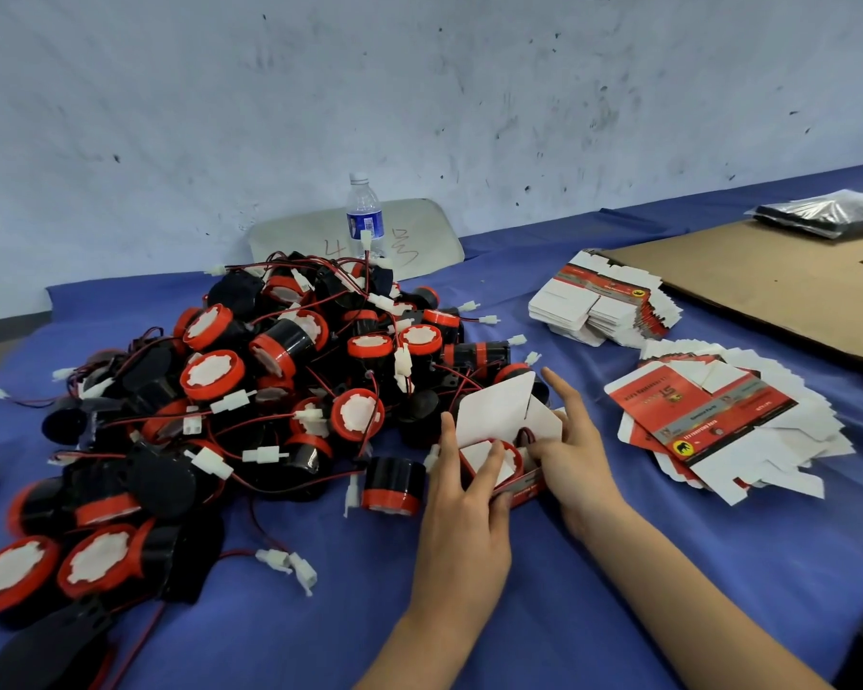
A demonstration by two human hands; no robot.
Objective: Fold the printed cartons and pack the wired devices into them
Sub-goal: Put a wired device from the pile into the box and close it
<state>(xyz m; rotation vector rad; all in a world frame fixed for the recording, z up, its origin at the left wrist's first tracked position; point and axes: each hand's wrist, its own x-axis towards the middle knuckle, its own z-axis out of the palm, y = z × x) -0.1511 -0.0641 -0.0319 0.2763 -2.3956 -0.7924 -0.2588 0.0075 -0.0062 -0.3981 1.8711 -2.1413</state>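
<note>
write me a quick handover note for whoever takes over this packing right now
Left hand grips the carton, fingers over a side flap.
Right hand pinches its other side, index finger out.
One device sits inside; lid flap up, not closed.
Left to do: close this carton, then fold the flat cartons on the right and pack the pile of devices on the left.

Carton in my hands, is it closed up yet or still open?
Still open. The carton has its white lid flap standing up untucked, and a red-rimmed wired device shows through the open top.
</note>
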